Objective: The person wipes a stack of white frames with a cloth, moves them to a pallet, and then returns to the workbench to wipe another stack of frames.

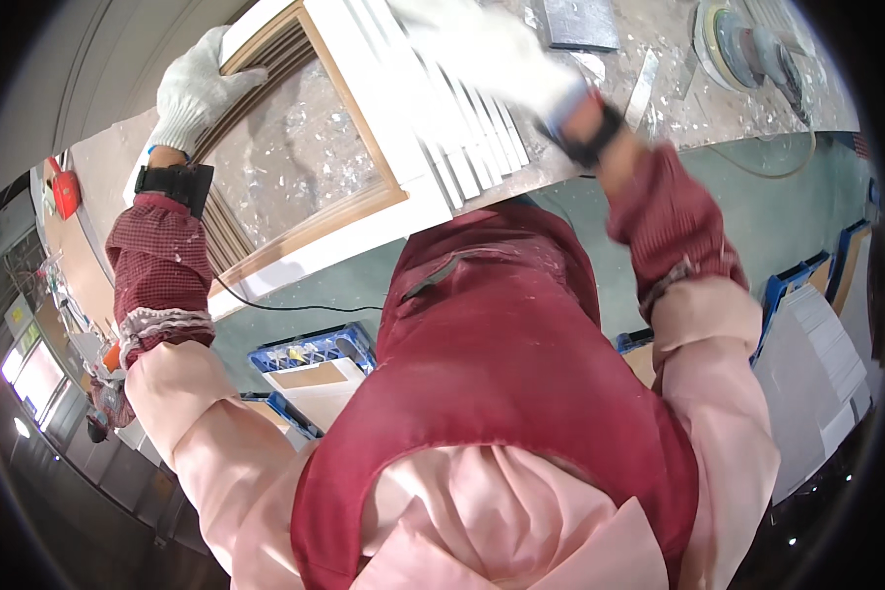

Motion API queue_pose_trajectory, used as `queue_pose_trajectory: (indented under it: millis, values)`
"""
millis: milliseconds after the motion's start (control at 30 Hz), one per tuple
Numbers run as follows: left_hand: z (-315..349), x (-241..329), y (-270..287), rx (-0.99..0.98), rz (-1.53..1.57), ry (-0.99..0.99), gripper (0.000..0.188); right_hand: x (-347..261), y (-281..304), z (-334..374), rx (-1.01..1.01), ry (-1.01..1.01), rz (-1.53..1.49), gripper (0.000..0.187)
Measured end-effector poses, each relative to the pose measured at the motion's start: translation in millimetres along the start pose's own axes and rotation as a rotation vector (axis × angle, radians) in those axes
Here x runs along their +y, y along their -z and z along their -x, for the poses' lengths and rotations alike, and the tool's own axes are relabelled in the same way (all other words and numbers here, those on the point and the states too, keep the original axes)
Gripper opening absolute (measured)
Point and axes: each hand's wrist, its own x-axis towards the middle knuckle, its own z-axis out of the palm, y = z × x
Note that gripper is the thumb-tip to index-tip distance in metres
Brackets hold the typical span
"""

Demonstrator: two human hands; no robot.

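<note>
A stack of white rectangular frames (369, 93) with bare wood-coloured inner edges lies on the worktable in front of me. My left hand (199, 93), in a white knitted glove, grips the left side of the top frame, its thumb over the inner edge. Over the right side of the stack, my gloved right hand (492, 49) is smeared by motion. Its fingers cannot be made out, nor whether it holds anything. White strips or stacked frame edges (482, 147) show below the right hand.
A round sander-like tool (742, 47) with a cord rests at the table's far right. Near it lie a grey block (580, 22) and a flat strip (642, 88). White panels in blue racks (310, 344) stand below the table. A red tool (64, 189) is at left.
</note>
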Motion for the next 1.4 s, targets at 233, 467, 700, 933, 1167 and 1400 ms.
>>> queue_pose_trajectory:
  millis: [233,467,700,933,1167,1400]
  values:
    - [6.2,1.6,3.6,-0.005,-0.033,0.002,0.068,-27.0,-16.9,105.6,0.021,0.139,0.088,0.048]
    - [-4.5,11.2,8.7,-0.045,-0.033,0.034,0.067,37.4,-1.1,-65.8,0.125,0.107,-0.072,0.046]
    - [6.8,0.8,4.5,0.011,-0.03,-0.021,0.068,-30.2,-7.1,119.9,-0.117,0.124,-0.013,0.056]
    - [-3.0,5.3,3.7,0.035,-0.009,-0.059,0.064,1.6,6.8,-11.9,-0.005,-0.131,-0.116,0.049]
    - [4.9,-4.8,-1.7,0.046,-0.014,-0.044,0.061,-87.0,-3.1,112.6,-0.026,0.306,0.132,0.046]
    - [-4.1,-14.4,-13.4,0.101,-0.002,-0.088,0.06,-45.9,-3.5,12.3,0.161,0.284,0.057,0.04]
